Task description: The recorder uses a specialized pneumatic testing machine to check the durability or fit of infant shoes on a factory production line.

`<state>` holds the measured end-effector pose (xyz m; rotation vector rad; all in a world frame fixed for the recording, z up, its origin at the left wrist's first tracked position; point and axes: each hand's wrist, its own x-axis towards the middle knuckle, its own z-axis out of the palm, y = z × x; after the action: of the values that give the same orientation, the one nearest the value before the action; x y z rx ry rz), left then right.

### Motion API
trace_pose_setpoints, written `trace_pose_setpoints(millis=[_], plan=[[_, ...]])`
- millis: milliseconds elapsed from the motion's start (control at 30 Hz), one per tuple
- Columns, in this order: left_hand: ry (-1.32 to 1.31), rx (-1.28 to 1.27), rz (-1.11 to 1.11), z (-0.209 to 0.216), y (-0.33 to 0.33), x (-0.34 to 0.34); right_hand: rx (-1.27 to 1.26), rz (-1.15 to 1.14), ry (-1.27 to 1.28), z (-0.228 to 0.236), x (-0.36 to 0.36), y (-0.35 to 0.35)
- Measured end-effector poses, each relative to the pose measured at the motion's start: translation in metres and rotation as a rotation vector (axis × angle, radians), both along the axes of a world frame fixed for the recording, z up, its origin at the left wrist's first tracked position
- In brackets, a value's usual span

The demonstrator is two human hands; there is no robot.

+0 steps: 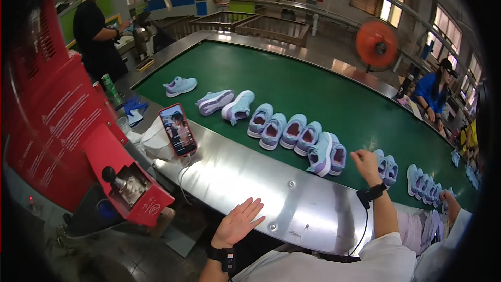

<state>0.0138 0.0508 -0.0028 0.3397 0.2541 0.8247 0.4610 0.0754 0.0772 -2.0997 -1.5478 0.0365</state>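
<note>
My left hand (240,223) is raised over the near side of the metal edge, palm showing and fingers stretched out, with nothing in it. My right hand (366,166) hovers over the green belt with its fingers curled in, and no object shows in it. Just left of it, a light-blue and lilac sneaker (320,155) leans against another sneaker (338,157). Beyond the right hand stand more sneakers (388,169), partly hidden by my arm. A row of matching sneakers (272,131) runs leftward along the belt, one tipped to show its purple sole (216,103).
A metal ledge (255,177) borders the green belt (292,81). At left are a red machine (68,120) and a propped phone (178,129) with a cable. An orange fan (377,44) stands beyond. A neighbour's hand (450,199) is near sneakers at right; other people work farther off.
</note>
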Motion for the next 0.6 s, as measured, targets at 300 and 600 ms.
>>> trace_pose_setpoints(millis=[300, 600], plan=[[-0.125, -0.008, 0.004, -0.015, -0.028, 0.001, 0.023, 0.045, -0.364, -0.029, -0.078, 0.009], [-0.088, 0.029, 0.000, -0.004, -0.034, -0.012, -0.010, -0.070, -0.449, -0.042, -0.018, 0.011]])
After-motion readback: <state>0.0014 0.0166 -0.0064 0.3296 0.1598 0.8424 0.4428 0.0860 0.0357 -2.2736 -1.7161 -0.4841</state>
